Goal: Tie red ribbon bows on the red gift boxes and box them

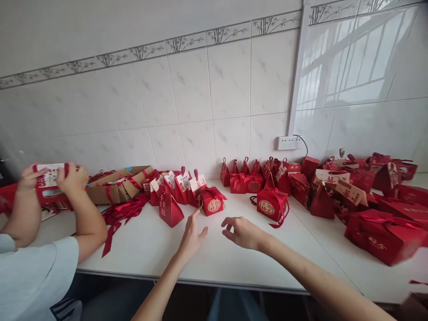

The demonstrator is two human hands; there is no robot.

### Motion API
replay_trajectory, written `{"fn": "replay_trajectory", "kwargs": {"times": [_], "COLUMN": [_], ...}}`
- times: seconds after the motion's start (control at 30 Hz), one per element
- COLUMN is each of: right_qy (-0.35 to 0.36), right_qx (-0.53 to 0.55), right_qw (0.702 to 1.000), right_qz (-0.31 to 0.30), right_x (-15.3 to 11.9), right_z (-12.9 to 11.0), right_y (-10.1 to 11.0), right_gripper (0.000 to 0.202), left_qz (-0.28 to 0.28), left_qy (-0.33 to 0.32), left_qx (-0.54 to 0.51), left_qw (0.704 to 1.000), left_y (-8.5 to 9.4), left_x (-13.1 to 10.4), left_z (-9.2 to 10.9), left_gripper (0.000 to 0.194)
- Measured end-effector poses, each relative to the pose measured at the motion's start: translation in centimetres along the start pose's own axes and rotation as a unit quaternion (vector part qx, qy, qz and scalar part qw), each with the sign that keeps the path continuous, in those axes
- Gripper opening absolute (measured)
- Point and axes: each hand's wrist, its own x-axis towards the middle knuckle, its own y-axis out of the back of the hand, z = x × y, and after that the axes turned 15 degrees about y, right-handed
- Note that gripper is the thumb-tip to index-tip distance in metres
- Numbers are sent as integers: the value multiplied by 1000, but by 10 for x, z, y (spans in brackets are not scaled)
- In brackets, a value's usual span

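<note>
My left hand reaches over the white table, fingers stretched out and apart. Its fingertips are close to a small red gift box with a gold emblem and a ribbon bow; whether they touch it I cannot tell. To the right of that box hovers my right hand, its fingers loosely bent with nothing between them. Another red box with a gold emblem stands beyond it, a ribbon trailing onto the table. A red triangular box stands left of my left hand.
At the left a co-worker's hands hold a red and white box. Near them lie an open cardboard carton and a heap of red ribbons. Many red boxes crowd the right side. A power strip is on the wall.
</note>
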Motion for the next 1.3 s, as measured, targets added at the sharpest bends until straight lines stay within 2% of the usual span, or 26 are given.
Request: {"fn": "replay_trajectory", "kwargs": {"times": [0.17,0.3,0.37,0.43,0.53,0.63,0.73,0.87,1.0,1.07,1.17,1.23,1.3], "right_qy": [-40,-73,-80,-81,-71,-61,-81,-136,-149,-146,-150,-165,-183], "right_qx": [69,158,215,272,349,401,420,427,438,436,424,401,363], "right_qw": [987,962,945,926,895,868,847,819,811,818,830,831,827], "right_qz": [142,212,233,250,269,287,317,359,357,346,331,348,387], "right_x": [11,19,23,24,20,16,18,25,24,20,14,12,10], "right_z": [59,100,114,124,133,137,139,144,145,144,142,143,145], "right_y": [-13,-22,-28,-33,-37,-38,-40,-42,-35,-31,-28,-26,-24], "right_gripper": [27,28,37,54,77,87,89,93,85,73,37,23,22], "left_qz": [16,60,73,65,17,-27,-45,-95,-183,-209,-218,-199,-164], "left_qy": [94,132,135,125,104,101,126,130,93,110,138,153,180], "left_qx": [-47,-77,-87,-96,-112,-133,-145,-147,-148,-172,-206,-214,-214], "left_qw": [994,986,984,985,988,986,980,976,967,956,944,944,946], "left_y": [-31,-53,-63,-74,-95,-115,-127,-130,-123,-116,-103,-96,-93], "left_x": [33,65,76,82,84,85,90,95,94,95,102,107,108], "left_z": [-8,5,14,22,27,25,18,11,15,17,15,12,9], "left_gripper": [57,75,82,81,62,48,61,95,107,99,67,52,45]}}
